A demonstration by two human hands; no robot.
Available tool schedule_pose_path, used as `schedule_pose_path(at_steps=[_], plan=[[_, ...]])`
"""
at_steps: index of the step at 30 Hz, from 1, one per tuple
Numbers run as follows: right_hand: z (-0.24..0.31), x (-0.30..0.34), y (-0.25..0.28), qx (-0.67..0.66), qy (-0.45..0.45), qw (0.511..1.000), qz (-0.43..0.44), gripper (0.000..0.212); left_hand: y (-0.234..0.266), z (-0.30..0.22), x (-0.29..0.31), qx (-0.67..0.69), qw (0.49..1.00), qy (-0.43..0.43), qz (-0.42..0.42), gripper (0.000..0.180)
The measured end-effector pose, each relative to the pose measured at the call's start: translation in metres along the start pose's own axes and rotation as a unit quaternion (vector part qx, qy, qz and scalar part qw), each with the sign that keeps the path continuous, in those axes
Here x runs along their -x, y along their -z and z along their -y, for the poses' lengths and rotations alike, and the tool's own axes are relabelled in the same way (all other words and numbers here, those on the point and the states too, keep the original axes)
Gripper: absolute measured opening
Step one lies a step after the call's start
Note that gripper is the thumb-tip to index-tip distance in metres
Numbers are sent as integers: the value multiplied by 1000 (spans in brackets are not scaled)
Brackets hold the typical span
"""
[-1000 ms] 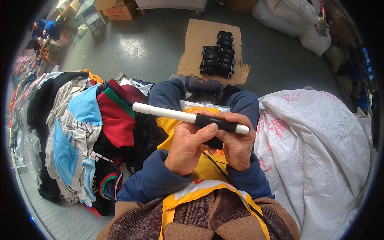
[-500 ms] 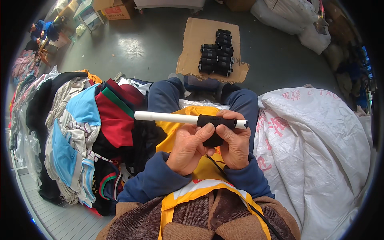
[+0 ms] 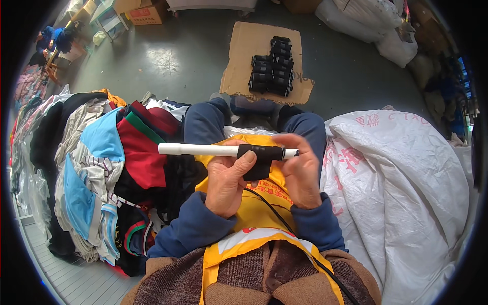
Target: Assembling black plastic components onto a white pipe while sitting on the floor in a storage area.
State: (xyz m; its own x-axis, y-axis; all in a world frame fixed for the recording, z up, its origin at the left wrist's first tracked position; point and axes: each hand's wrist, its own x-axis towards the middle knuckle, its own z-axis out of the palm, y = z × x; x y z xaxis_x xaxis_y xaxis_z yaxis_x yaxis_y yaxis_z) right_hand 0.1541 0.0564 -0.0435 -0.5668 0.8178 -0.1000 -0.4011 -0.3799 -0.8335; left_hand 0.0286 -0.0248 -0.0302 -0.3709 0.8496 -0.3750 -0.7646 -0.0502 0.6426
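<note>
Over my lap a white tube (image 3: 198,149) lies nearly level, its long bare end pointing left. A black ribbed knit cloth piece (image 3: 262,153) is wrapped around its right part, and some black cloth hangs below. My left hand (image 3: 227,184) is closed on the wrapped tube, its thumb pressing on the black cloth from the front. Around the tube's right end is my right hand (image 3: 303,170), smeared by motion; whether its fingers grip the tube is unclear. Underneath lies my yellow apron (image 3: 254,213), with a black cord (image 3: 272,209) running across it.
A heap of mixed garments (image 3: 96,173) rises at my left. Against my right side bulges a big white woven sack (image 3: 401,203). Ahead on the floor, a cardboard sheet (image 3: 239,56) bears several rolled black bundles (image 3: 273,71). Farther back are cardboard boxes (image 3: 146,15) and white bags (image 3: 396,46).
My right hand has loosened from the black cloth and shifted to the tube's right end. The tube has moved slightly left in my left hand, and the cloth now hangs more visibly.
</note>
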Motion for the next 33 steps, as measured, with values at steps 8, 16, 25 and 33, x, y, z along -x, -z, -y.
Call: schedule_pose_path(at_steps=[8,16,25,33], plan=[[-11,5,-8,-82,-60,994,-46,24,4,2,0,-23,997,59,43,32],[-19,4,-4,-67,16,997,-26,20,7,3,2,48,998,30,20,26],[6,-3,-9,276,118,951,76,22,14,2,0,-29,999,-13,14,23],[0,-6,6,282,138,942,116,25,12,0,1,-17,1000,-4,0,23]])
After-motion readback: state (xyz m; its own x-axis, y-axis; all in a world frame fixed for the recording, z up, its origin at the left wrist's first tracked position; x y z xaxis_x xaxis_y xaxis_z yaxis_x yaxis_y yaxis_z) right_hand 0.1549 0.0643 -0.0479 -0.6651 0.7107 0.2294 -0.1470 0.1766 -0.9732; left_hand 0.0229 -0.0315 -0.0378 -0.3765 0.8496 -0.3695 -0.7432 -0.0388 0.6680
